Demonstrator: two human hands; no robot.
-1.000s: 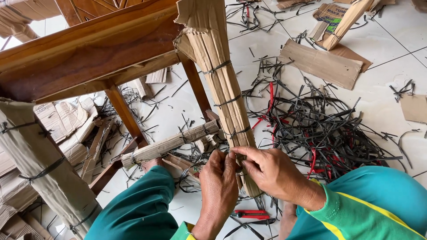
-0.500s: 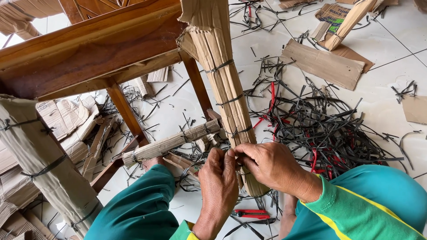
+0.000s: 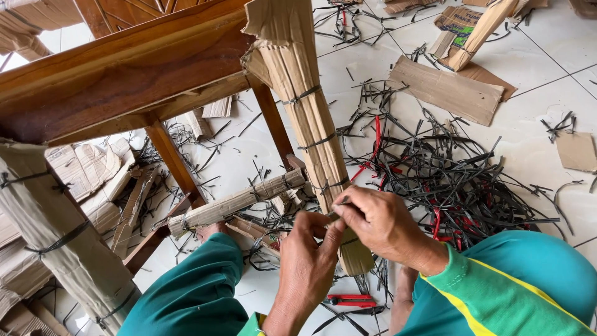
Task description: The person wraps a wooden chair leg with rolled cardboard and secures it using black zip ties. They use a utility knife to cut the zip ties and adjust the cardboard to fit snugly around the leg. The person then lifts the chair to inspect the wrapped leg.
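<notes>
A wooden table leg wrapped in corrugated cardboard [image 3: 308,118] stands in front of me, bound by several black strap ties. My left hand [image 3: 308,261] and my right hand [image 3: 379,224] meet low on this leg. Both pinch the ends of a black strap [image 3: 339,204] that goes round the cardboard. A lower rail wrapped in cardboard [image 3: 236,200] runs left from the leg. The leg's foot is hidden behind my hands.
The brown wooden table [image 3: 118,74] spans the upper left, with another wrapped leg [image 3: 59,236] at the near left. A heap of black and red strap offcuts [image 3: 460,193] lies to the right. Cardboard pieces [image 3: 444,90] lie beyond. A red-handled cutter [image 3: 348,300] rests on the white tiles.
My hands have stayed at the same tie and worked the strap ends, fingers shifting slightly. The view has tilted a little; nothing else has moved.
</notes>
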